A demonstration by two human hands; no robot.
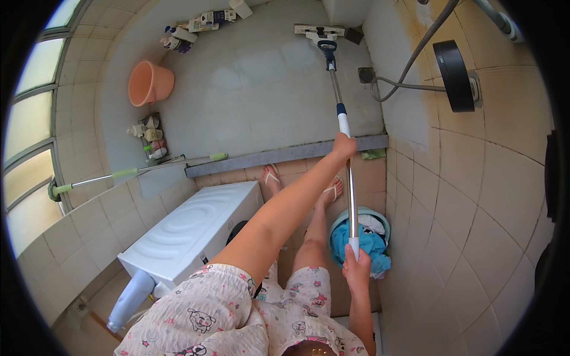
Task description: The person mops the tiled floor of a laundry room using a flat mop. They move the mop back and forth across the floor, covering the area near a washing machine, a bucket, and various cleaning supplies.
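Note:
Both of my hands grip the handle of a flat squeeze mop (353, 196). My left hand (345, 146) is closed around the pole's middle, near its white and navy collar, above the grey floor sill. Lower down, my right hand (356, 265) holds the white grip at the near end, thumb along the pole, beside a light-blue basin. The mop head (319, 30) rests on the grey floor at the far side, close to the corner and a small dark square piece (354, 36). Its underside is hidden.
A grey raised sill (285, 155) crosses before my feet. A peach bucket (150, 83), bottles (183, 34) and a rack of toiletries (153, 135) line the left wall. A washing machine (191, 227) stands left; a laundry basin (386, 218) right. A grey hose (416, 51) hangs right.

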